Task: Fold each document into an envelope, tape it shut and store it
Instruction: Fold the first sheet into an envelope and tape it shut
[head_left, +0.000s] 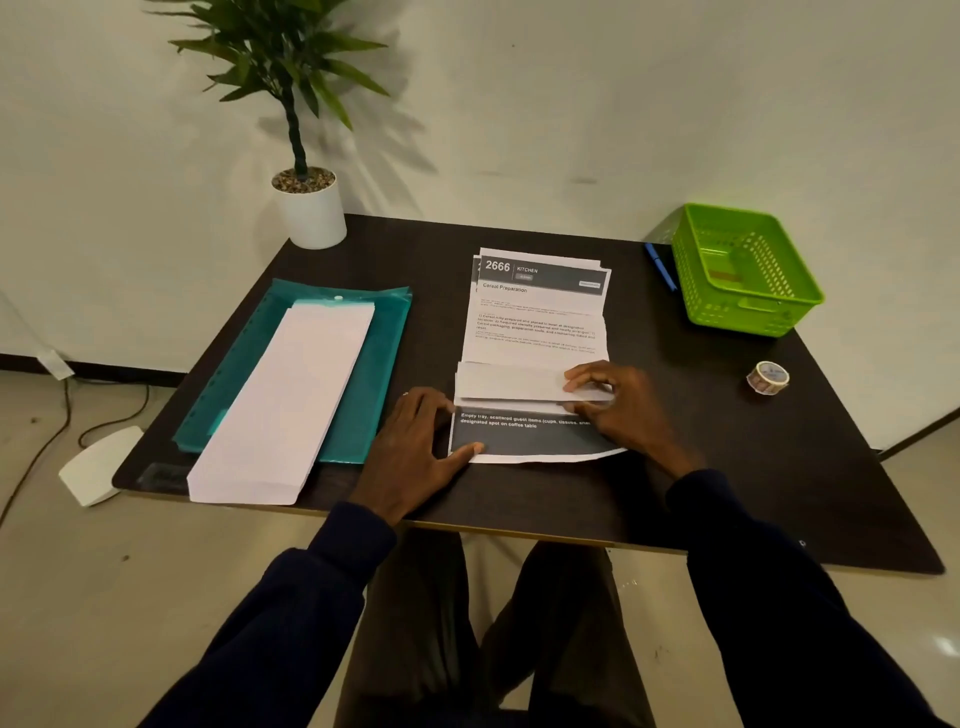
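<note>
A stack of printed documents (537, 322) lies in the middle of the dark table. Across its lower part rests a narrow folded white strip of paper (509, 383). My right hand (618, 410) pinches the right end of that strip between thumb and fingers. Flat on the table, my left hand (415, 447) presses the lower left corner of the stack with fingers spread. A pile of long white envelopes (285, 400) sits on a teal plastic folder (374, 364) at the left. A tape roll (768, 377) stands at the right.
A green plastic basket (748, 270) occupies the far right corner, with a blue pen (660, 266) beside it. A potted plant (309, 208) stands at the far left corner. The table's front edge (519, 535) runs just above my knees.
</note>
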